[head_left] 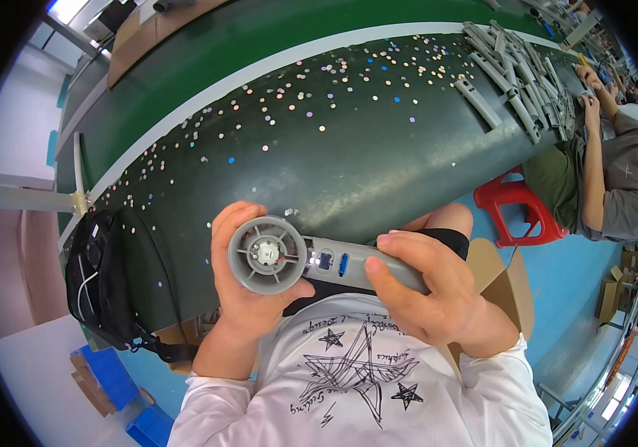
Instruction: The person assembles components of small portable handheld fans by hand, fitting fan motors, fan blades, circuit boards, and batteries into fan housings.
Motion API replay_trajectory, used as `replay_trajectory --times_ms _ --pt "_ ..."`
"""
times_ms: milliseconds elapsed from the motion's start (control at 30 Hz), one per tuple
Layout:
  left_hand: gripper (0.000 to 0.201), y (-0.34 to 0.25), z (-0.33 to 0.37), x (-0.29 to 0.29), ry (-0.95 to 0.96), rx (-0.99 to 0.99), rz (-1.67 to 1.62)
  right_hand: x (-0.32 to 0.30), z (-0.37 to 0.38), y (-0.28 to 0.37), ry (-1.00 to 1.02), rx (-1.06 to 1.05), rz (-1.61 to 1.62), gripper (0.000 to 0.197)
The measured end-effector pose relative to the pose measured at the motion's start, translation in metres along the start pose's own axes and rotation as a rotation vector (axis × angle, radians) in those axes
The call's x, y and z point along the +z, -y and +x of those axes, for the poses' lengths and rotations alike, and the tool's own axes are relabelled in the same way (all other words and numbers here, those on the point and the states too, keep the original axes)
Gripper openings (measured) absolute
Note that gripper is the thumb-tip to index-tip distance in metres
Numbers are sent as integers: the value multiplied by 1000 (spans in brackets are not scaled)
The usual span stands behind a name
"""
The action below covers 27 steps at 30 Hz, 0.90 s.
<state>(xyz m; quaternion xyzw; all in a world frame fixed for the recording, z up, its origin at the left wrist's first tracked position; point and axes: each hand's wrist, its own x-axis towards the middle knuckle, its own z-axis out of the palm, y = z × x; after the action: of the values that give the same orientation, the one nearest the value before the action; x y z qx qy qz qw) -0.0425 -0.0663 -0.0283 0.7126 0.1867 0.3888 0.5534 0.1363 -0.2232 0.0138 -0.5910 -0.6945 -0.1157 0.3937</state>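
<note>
A grey handheld fan (317, 262) is held across my lap at the table's near edge. Its round head faces up on the left, showing spokes around a white hub. Along the handle sit a small dark window and a blue slider. My left hand (248, 307) is closed around the round head, fingers behind its far rim and thumb at the near side. My right hand (438, 287) grips the handle's right end, thumb and forefinger on its upper face. The undersides of the fan and the fingertips beneath it are hidden.
Small coloured round stickers dot the dark green table (378, 167). A pile of grey handle shells (516, 74) lies at the far right. On the left is a black bag (99, 276). A red stool (516, 208) stands right, near a seated co-worker (624, 175). A cardboard box (509, 287) is beside me.
</note>
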Motion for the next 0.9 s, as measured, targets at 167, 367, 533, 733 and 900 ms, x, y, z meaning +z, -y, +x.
replay_trajectory --times_ms 167,367,533,733,900 --pt "98 0 0 -1 -27 5 -3 -1 0 1 -1 -1 15 40" --pt "98 -2 -1 -1 -2 29 20 0 -2 2 10 -3 4 39" --pt "98 -3 -2 0 -21 8 0 4 -1 3 3 -22 -8 40" --pt "101 2 -3 2 -19 40 -32 7 -2 9 -11 -25 4 37" --pt "96 14 5 0 82 171 -5 0 1 9 149 115 370 46"
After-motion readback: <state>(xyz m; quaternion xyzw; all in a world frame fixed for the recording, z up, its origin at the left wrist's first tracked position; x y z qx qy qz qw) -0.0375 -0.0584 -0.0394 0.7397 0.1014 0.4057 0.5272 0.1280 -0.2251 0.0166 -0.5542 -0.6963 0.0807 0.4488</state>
